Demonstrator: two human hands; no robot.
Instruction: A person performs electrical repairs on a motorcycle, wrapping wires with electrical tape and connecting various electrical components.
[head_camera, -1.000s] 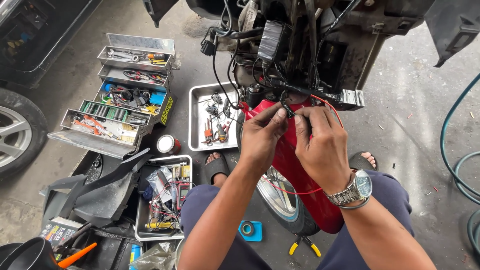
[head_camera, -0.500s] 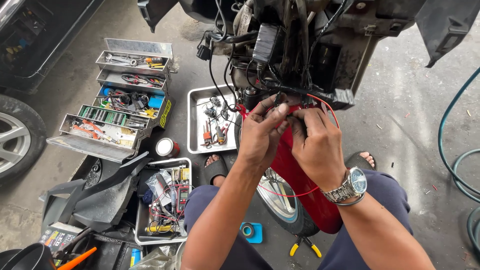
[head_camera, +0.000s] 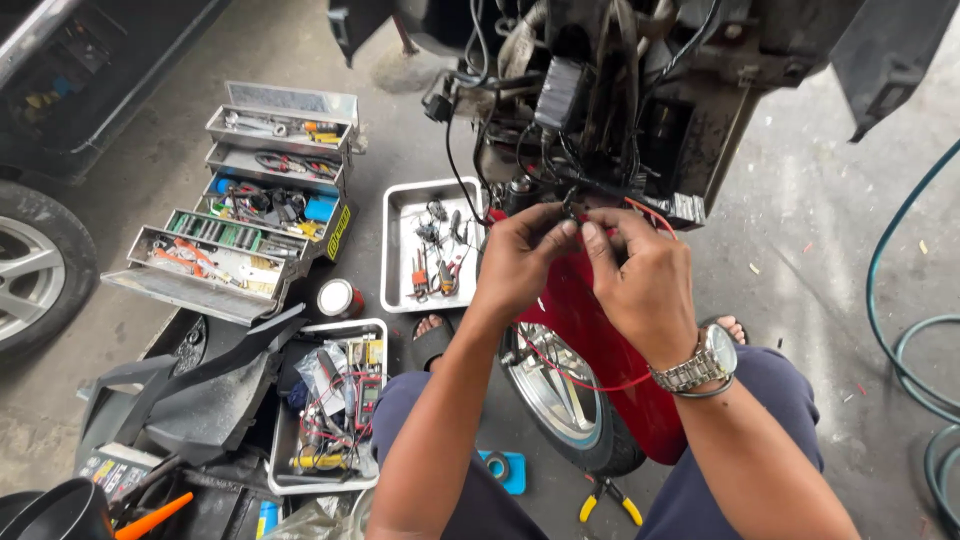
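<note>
**Both hands at the scooter's wiring**

Nearest the lens, by the knees: yellow-handled pliers (head_camera: 611, 498) on the concrete, beside a small blue square tape holder (head_camera: 503, 470). Just above, a spoked front wheel (head_camera: 560, 395) under a glossy red mudguard (head_camera: 600, 340). Left hand (head_camera: 520, 262) and right hand (head_camera: 640, 280) raised together before the stripped scooter front, fingertips pinched narrow on a thin red wire (head_camera: 590, 384) where it meets the black wiring bundle (head_camera: 590, 190); lower down, same wire looping slack beneath the right wrist, next to a silver metal wristwatch (head_camera: 700, 362). Left of the arms, a white tray of electrical odds (head_camera: 283, 440), then a round red-and-white tin (head_camera: 338, 297). Farther out, a shallow steel tray with screwdrivers (head_camera: 395, 250), and a grey cantilever metal toolbox (head_camera: 240, 200) spread open in tiers. Far right, a green hose (head_camera: 890, 300) curling on the floor.
</note>
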